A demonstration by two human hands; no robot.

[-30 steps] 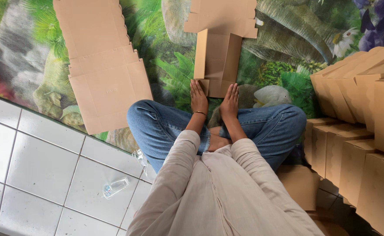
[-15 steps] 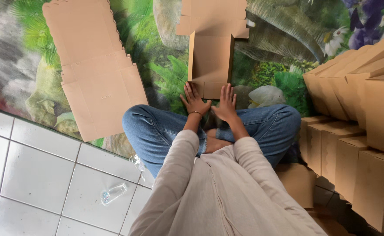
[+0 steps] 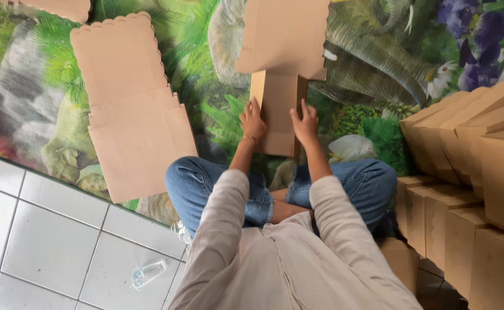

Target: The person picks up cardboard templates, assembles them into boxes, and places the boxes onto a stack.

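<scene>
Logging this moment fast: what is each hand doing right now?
Left hand: fingers spread open, pressed on the left edge of the cardboard box blank.
Right hand: open too, gripping the blank's right edge.

Person sits cross-legged on a jungle-print mat (image 3: 378, 86). Left hand (image 3: 252, 121) & right hand (image 3: 306, 123) press flat on either side of a flat cardboard box blank (image 3: 280, 63), fingers spread. Stack of more flat blanks (image 3: 131, 109) lies w/ its near end at the mat's edge by the white tile floor (image 3: 45, 229). Folded boxes (image 3: 470, 189) stacked at the mat's right edge. Small clear plastic bottle (image 3: 148, 273) on the tiles.
</scene>
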